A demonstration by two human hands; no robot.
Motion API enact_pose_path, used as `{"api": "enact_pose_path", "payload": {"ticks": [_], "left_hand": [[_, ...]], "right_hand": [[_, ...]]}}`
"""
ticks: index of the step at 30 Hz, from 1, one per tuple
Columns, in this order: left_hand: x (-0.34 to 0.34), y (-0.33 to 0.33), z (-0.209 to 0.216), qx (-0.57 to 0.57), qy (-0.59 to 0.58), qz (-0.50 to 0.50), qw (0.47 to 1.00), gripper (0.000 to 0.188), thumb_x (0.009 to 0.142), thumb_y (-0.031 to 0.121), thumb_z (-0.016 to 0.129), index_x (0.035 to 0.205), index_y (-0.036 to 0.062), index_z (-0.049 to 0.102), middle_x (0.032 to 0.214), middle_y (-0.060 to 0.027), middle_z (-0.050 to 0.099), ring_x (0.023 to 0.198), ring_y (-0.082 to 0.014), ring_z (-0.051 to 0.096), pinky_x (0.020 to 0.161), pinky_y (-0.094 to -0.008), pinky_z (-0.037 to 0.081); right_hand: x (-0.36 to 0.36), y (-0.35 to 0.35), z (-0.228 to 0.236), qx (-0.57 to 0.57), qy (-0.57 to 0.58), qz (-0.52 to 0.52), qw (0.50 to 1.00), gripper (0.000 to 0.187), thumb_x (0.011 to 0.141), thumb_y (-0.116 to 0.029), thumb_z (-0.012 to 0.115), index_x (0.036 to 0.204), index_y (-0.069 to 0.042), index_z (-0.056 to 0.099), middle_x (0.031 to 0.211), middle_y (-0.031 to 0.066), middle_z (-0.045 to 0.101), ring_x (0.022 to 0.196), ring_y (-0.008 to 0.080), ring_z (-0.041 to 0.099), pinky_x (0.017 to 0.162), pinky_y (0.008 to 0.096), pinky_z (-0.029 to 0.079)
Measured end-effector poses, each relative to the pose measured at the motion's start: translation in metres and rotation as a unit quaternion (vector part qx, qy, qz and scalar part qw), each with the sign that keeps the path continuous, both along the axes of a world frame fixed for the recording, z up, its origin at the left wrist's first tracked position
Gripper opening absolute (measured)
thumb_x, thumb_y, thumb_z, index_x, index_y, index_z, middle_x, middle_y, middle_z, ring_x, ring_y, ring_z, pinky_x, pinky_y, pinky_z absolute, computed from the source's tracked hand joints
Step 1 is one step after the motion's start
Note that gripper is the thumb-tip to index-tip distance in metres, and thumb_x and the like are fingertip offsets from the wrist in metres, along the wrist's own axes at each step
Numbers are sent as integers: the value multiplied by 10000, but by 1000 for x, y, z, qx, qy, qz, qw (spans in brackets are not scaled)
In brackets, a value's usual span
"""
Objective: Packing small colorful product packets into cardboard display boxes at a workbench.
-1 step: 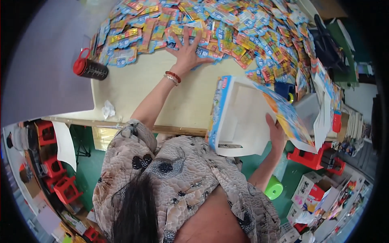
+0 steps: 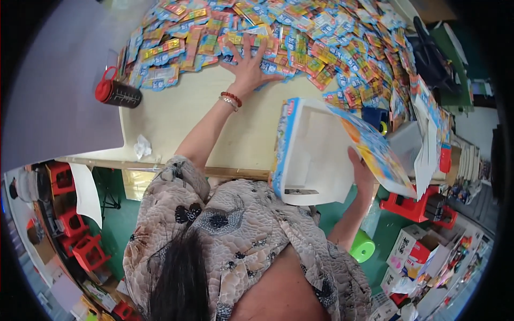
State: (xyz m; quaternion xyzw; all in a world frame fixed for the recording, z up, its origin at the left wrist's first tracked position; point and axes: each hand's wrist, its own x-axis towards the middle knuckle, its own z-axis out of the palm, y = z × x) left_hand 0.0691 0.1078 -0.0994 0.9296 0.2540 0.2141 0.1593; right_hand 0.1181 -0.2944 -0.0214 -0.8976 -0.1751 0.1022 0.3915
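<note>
My left hand (image 2: 248, 72) lies on the near edge of a wide heap of small sachets (image 2: 300, 48), fingers spread and palm down. The sachets are colourful, with blue wavy edges. A red beaded bracelet and a pale one circle that wrist. In my right hand (image 2: 362, 174) is an open cardboard box (image 2: 316, 150), white inside and blue-printed outside, tilted over the table's front edge. The thumb shows against the box's inner side; the other fingers are partly hidden behind its orange and blue printed flap. No sachets show inside the box.
A dark bottle with a red lid (image 2: 118, 95) lies at the table's left. Crumpled tissue (image 2: 142, 146) sits near the front edge. Folded cartons (image 2: 425, 134) stand at the right, near a dark bag (image 2: 436, 64). Red stools (image 2: 90, 251) and a green stool (image 2: 362, 246) stand below.
</note>
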Motion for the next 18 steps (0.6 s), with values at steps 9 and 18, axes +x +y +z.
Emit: {"api": "enact_pose_path", "payload": {"ticks": [9, 18], "left_hand": [[25, 39, 51, -117, 152, -51, 980, 1179, 600, 744, 703, 1519, 288, 123, 1585, -125, -32, 1392, -476, -165, 973, -787, 37], [-147, 94, 94, -344, -338, 65, 874, 388, 997, 270, 479, 1273, -2, 506, 1176, -92, 600, 1062, -166, 574, 911, -303, 456]], "right_hand": [[-12, 110, 44, 43, 140, 142, 979, 414, 896, -51, 563, 1301, 5, 498, 1007, 50, 656, 852, 67, 570, 695, 222, 471], [-42, 186, 35, 5, 30, 197, 980, 577, 806, -24, 513, 1368, -41, 383, 954, 270, 643, 865, 412, 634, 773, 451, 495]]}}
